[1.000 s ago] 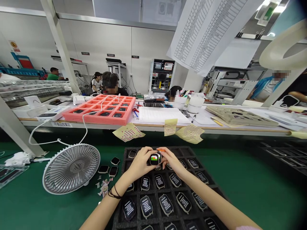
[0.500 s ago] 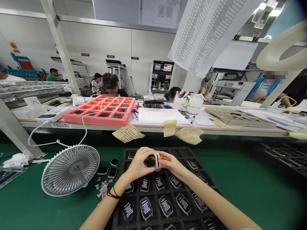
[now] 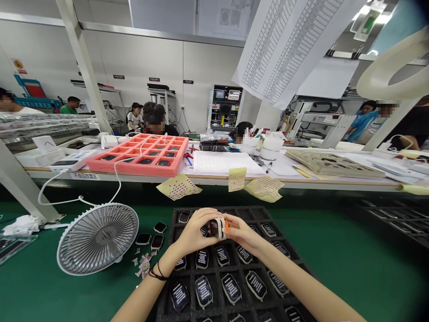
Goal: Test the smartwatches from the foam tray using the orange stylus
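- Over the black tray, my left hand is pinching a watch!
- Right hand, also above the tray, pinches an orange piece.
- Fan left of the tray.

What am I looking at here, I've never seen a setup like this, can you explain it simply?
There's no machine arm, just a person's two bare hands, seen from a camera worn on that person's head, looking forward and down. The left hand holds at least one smartwatch body; the right hand pinches a small orange item beside it, too small to identify. Below is a black tray of watches, many showing white text. On the green surface, left of it, are three loose watches and a fan. A pinkish-red tray sits on the shelf beyond.
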`<action>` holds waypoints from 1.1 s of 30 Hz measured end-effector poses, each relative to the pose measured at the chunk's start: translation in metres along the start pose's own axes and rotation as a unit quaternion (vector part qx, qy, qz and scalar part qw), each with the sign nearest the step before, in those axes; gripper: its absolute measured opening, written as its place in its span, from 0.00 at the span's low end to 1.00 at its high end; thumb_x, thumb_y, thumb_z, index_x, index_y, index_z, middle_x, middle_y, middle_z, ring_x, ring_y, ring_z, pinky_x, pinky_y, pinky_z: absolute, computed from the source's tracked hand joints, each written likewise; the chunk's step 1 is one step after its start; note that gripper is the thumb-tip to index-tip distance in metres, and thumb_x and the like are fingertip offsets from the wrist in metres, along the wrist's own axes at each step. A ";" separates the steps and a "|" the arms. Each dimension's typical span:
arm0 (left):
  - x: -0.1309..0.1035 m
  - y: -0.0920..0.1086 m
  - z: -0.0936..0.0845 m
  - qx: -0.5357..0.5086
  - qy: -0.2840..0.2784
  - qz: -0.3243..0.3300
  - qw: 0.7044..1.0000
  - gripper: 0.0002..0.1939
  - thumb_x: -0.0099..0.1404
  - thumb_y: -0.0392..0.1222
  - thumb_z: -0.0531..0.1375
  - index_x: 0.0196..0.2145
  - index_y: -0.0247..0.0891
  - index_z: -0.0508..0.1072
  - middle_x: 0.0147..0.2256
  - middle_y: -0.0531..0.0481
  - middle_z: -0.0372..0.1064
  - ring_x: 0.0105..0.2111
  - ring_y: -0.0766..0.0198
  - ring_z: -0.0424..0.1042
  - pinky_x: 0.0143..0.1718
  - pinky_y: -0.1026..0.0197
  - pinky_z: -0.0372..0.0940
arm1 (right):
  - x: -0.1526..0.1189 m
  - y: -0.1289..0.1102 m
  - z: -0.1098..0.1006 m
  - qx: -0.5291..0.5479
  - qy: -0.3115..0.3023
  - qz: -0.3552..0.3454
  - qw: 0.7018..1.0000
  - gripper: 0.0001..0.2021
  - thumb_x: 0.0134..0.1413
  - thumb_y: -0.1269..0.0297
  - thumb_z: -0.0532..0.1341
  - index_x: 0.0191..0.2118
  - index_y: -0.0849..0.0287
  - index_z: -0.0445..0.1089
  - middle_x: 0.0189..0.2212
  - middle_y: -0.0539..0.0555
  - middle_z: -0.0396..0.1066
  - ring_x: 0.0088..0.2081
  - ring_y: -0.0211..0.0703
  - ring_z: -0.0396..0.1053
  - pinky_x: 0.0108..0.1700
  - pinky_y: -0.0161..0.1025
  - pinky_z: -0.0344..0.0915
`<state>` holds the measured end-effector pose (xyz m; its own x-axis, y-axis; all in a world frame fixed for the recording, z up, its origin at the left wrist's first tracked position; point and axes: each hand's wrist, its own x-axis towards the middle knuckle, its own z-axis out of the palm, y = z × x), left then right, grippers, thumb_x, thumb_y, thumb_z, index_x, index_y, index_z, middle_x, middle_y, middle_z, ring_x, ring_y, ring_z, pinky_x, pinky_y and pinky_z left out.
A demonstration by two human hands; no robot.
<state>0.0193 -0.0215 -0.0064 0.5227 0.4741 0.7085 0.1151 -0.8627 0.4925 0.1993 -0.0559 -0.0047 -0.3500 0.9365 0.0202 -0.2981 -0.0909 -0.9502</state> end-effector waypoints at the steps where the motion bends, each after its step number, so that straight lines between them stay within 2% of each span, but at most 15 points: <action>1: 0.000 0.001 0.000 -0.001 0.001 0.000 1.000 0.22 0.52 0.37 0.65 0.46 0.39 0.68 0.45 0.42 0.70 0.48 0.54 0.66 0.50 0.50 0.62 | 0.000 0.000 0.001 -0.001 0.002 0.001 1.000 0.21 0.37 0.62 0.70 0.41 0.58 0.71 0.33 0.53 0.71 0.35 0.41 0.69 0.35 0.36 0.67; 6: 0.000 0.004 0.000 -0.006 0.002 0.000 1.000 0.22 0.51 0.35 0.64 0.46 0.39 0.69 0.45 0.42 0.70 0.47 0.53 0.66 0.49 0.50 0.62 | 0.000 0.000 0.006 0.014 -0.015 0.005 1.000 0.24 0.35 0.63 0.71 0.44 0.57 0.69 0.36 0.54 0.72 0.37 0.45 0.72 0.38 0.40 0.67; 12: 0.000 0.005 0.000 -0.010 0.003 0.008 1.000 0.23 0.51 0.34 0.64 0.46 0.39 0.69 0.45 0.43 0.70 0.47 0.54 0.67 0.49 0.51 0.63 | -0.001 0.000 0.011 -0.008 0.023 -0.012 1.000 0.23 0.33 0.62 0.72 0.41 0.58 0.70 0.34 0.54 0.73 0.38 0.47 0.72 0.42 0.43 0.66; 18: 0.000 0.008 0.000 -0.014 0.000 0.007 1.000 0.23 0.52 0.36 0.64 0.46 0.40 0.68 0.45 0.42 0.70 0.47 0.53 0.67 0.48 0.49 0.63 | -0.004 -0.002 0.014 -0.037 0.018 -0.024 0.999 0.23 0.35 0.61 0.71 0.42 0.58 0.69 0.34 0.54 0.73 0.39 0.48 0.72 0.45 0.45 0.65; 21: 0.000 0.009 -0.001 -0.013 0.008 0.007 1.000 0.23 0.52 0.36 0.64 0.47 0.40 0.68 0.45 0.42 0.69 0.48 0.53 0.66 0.49 0.49 0.62 | -0.004 -0.007 0.013 -0.068 0.028 -0.047 0.996 0.25 0.34 0.59 0.71 0.43 0.57 0.70 0.38 0.55 0.73 0.42 0.49 0.70 0.47 0.45 0.64; 23: 0.000 0.009 -0.002 -0.010 0.012 -0.003 1.000 0.23 0.52 0.35 0.64 0.48 0.41 0.68 0.48 0.42 0.67 0.50 0.52 0.64 0.51 0.48 0.61 | -0.004 -0.012 0.012 -0.083 0.049 -0.086 0.992 0.26 0.35 0.59 0.71 0.45 0.55 0.69 0.41 0.55 0.73 0.43 0.48 0.69 0.47 0.45 0.64; 25: 0.000 0.009 -0.004 -0.011 0.011 -0.025 1.000 0.24 0.52 0.34 0.63 0.48 0.41 0.68 0.51 0.41 0.64 0.52 0.52 0.63 0.52 0.48 0.60 | -0.004 -0.018 0.011 -0.092 0.094 -0.140 0.981 0.23 0.40 0.58 0.69 0.46 0.54 0.69 0.40 0.55 0.74 0.39 0.46 0.70 0.44 0.43 0.66; 28: -0.001 0.008 -0.004 -0.024 0.007 -0.051 0.998 0.24 0.53 0.34 0.63 0.48 0.40 0.67 0.51 0.41 0.64 0.51 0.53 0.65 0.51 0.49 0.61 | -0.009 -0.027 0.010 -0.099 0.155 -0.197 0.963 0.17 0.54 0.53 0.58 0.45 0.58 0.68 0.26 0.53 0.75 0.23 0.41 0.69 0.28 0.39 0.67; 30: -0.001 0.007 -0.003 -0.028 0.008 -0.064 0.997 0.24 0.53 0.35 0.63 0.49 0.39 0.66 0.49 0.42 0.68 0.48 0.54 0.67 0.50 0.51 0.62 | -0.014 -0.031 0.010 -0.109 0.158 -0.209 0.959 0.20 0.58 0.51 0.51 0.44 0.60 0.69 0.17 0.51 0.72 0.16 0.39 0.65 0.20 0.37 0.63; 33: -0.002 0.005 -0.002 -0.025 0.014 -0.085 0.996 0.24 0.53 0.38 0.64 0.49 0.38 0.66 0.46 0.43 0.70 0.46 0.55 0.70 0.49 0.52 0.64 | -0.020 -0.033 0.012 -0.145 0.146 -0.228 0.952 0.21 0.59 0.49 0.50 0.41 0.61 0.70 0.14 0.51 0.71 0.13 0.39 0.64 0.17 0.35 0.59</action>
<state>0.0171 -0.0265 -0.0043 0.4764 0.6171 0.6263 0.1578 -0.7607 0.6296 0.2059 -0.0759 0.0298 0.0305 0.9141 0.4043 -0.0873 0.4054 -0.9100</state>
